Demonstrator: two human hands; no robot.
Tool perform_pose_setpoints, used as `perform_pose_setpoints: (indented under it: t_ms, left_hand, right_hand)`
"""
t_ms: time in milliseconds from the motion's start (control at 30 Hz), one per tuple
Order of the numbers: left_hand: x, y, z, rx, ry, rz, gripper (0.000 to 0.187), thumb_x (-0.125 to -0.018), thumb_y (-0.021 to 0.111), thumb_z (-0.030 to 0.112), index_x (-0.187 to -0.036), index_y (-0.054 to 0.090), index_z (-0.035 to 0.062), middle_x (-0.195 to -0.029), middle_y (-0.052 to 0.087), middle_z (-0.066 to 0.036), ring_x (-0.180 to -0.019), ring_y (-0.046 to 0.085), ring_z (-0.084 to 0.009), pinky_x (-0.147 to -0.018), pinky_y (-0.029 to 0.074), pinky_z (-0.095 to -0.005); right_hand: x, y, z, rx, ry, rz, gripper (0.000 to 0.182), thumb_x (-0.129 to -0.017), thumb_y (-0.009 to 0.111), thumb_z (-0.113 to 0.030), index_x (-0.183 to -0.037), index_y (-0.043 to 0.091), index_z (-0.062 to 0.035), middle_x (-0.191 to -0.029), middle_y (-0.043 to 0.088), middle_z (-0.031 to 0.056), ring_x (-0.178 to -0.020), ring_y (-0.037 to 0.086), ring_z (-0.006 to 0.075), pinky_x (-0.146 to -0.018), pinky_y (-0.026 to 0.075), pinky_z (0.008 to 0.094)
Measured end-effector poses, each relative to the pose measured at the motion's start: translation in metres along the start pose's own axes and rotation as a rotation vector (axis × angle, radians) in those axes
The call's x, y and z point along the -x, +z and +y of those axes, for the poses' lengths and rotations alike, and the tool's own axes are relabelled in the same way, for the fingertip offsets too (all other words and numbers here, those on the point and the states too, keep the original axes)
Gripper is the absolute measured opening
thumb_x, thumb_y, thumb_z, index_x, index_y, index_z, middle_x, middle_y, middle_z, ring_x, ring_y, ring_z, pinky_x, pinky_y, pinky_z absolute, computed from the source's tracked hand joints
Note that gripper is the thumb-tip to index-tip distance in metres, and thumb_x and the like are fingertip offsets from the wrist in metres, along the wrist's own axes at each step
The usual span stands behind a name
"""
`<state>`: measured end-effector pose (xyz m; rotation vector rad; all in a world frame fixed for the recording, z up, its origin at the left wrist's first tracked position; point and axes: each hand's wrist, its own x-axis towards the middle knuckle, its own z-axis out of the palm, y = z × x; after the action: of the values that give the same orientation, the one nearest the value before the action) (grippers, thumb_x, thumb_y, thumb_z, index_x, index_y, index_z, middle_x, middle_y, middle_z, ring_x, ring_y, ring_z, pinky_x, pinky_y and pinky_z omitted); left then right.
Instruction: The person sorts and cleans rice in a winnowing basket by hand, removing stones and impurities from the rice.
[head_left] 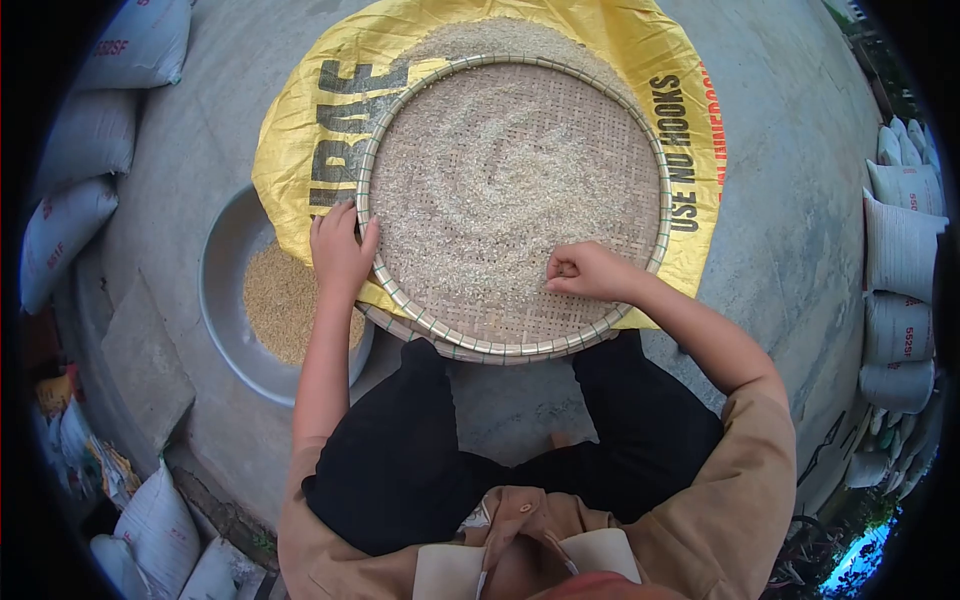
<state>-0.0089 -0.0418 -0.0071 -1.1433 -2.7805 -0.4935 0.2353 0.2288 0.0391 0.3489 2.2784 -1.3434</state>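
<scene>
A round woven winnowing basket [667,190] lies in front of me, its pale rim bound with green ties. Whitish grain [480,200] is spread thinly in swirls across its weave. My left hand [340,252] grips the left rim, thumb along the inner edge and fingers outside. Over the lower right of the basket, my right hand [590,272] is closed, fingers curled in a pinch close to the grain. Whatever is between those fingertips is too small to make out. Below the near rim, the edge of another woven tray [400,328] shows.
Beneath the basket is a yellow printed sack [290,170], with more grain [510,38] on its far part. A metal basin [215,330] of golden unhusked grain [280,300] stands at left. Full white sacks [90,140] line the left, and stacked sacks [900,260] the right.
</scene>
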Motion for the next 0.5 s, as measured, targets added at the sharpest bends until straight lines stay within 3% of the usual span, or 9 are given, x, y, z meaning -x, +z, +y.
perform_pose_setpoints:
  t_ms: [67, 167, 500]
  left_hand:
    - [0.0, 0.001, -0.001, 0.009, 0.01, 0.011, 0.037, -0.083, 0.058, 0.033, -0.098, 0.063, -0.0003, -0.112, 0.06, -0.015, -0.109, 0.053, -0.0292, -0.099, 0.032, -0.0456]
    - [0.0, 0.002, -0.002, 0.018, 0.017, 0.013, 0.036, -0.083, 0.058, 0.033, -0.097, 0.063, -0.0001, -0.112, 0.06, -0.015, -0.109, 0.053, -0.0289, -0.099, 0.031, -0.0454]
    - [0.0, 0.001, -0.001, 0.023, 0.01, 0.005, 0.035, -0.083, 0.058, 0.032, -0.096, 0.063, 0.0002, -0.112, 0.06, -0.014, -0.109, 0.053, -0.0289, -0.099, 0.031, -0.0455]
  right_hand:
    - [0.0, 0.004, -0.002, 0.165, -0.015, -0.026, 0.016, -0.077, 0.068, -0.021, -0.083, 0.064, -0.0074, -0.068, 0.06, 0.0069, -0.065, 0.059, 0.0209, -0.06, 0.046, 0.0343]
    - [-0.002, 0.014, 0.003, 0.231, -0.039, 0.033, 0.014, -0.077, 0.066, -0.02, -0.083, 0.064, -0.0083, -0.076, 0.064, 0.0096, -0.074, 0.063, 0.0265, -0.065, 0.049, 0.0382]
    - [-0.008, 0.027, 0.0, 0.435, -0.034, 0.033, 0.014, -0.079, 0.064, -0.022, -0.082, 0.064, -0.0083, -0.078, 0.065, 0.0101, -0.074, 0.063, 0.0285, -0.066, 0.049, 0.0396]
